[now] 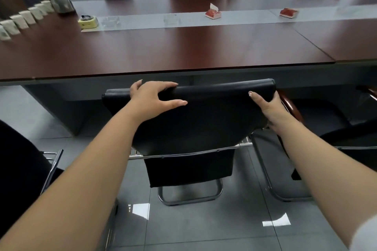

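- Plainly, the long brown table [183, 47] takes up the whole 12 o'clock half of the view. Its near edge runs just beyond the top of the chair back. A hard push forward would likely knock the backrest against that edge.
- Glossy grey floor tiles [204, 226] spread from 4 to 8 o'clock. The chrome sled base could skid or scrape on them if the chair is dragged rather than lifted.
- The black chair [193, 124] sits at the centre, facing the table with its back toward the camera. It seems to be in the middle of being tucked in or pulled out.
- A neighbouring chair stands close by at 3 o'clock, and its wooden armrest [291, 108] is just beside the backrest's right corner. Any swing to that side could trap knuckles between the two chairs.
- The left hand [151, 100], at about 10 o'clock on the backrest, grips the top edge. Its fingers lie over the rim and the thumb is spread along the rear face.
- The right hand [269, 108], at about 2 o'clock, clasps the side edge with the thumb on the rear face. Its fingers wrap behind the padding and cannot be seen.
- The two holds sit at different heights, so an uneven pull may twist the chair.
- Small items stand well apart at 10 to 1 o'clock and look safe unless the table is jolted: a kettle [61, 0], a row of paper cups [26, 18] and tissue boxes [213, 14].
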{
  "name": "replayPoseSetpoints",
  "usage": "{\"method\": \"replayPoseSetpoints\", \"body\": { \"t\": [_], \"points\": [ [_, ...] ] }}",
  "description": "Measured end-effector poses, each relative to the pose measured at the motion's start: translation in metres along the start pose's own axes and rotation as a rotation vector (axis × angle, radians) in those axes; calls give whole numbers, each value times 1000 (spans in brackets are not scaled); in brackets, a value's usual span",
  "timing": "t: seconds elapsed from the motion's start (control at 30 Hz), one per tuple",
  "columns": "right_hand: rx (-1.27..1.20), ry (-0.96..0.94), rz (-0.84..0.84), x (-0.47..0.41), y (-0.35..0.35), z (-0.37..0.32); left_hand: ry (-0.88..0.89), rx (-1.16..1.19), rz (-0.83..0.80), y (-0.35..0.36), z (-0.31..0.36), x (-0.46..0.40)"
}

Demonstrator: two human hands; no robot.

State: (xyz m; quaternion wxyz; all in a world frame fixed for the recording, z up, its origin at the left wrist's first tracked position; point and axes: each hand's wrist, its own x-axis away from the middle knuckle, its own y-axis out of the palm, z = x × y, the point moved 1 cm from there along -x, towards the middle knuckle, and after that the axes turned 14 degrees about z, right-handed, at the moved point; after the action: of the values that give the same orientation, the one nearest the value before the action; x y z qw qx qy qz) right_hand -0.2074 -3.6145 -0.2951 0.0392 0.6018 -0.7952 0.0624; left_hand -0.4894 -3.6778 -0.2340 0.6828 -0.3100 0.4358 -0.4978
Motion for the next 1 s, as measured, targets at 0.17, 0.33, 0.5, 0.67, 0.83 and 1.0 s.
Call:
{"method": "replayPoseSetpoints", "body": {
  "t": [0.17, 0.33, 0.5, 0.67, 0.83, 1.0],
  "points": [
    [23, -3, 49, -1, 2, 2, 10, 13, 37, 0, 0, -2],
    [55, -7, 96, 7, 0, -1, 27, -55, 10, 1, -4, -2],
    [47, -1, 110, 12, 0, 1, 49, -90, 9, 1, -7, -2],
    [58, 2, 118, 24, 3, 5, 54, -73, 22, -3, -15, 2],
    [54, -9, 121, 30, -3, 5, 77, -121, 40, 0, -11, 4],
    [57, 9, 127, 37, -2, 5, 61, -131, 15, -2, -14, 6]
  ]
}}
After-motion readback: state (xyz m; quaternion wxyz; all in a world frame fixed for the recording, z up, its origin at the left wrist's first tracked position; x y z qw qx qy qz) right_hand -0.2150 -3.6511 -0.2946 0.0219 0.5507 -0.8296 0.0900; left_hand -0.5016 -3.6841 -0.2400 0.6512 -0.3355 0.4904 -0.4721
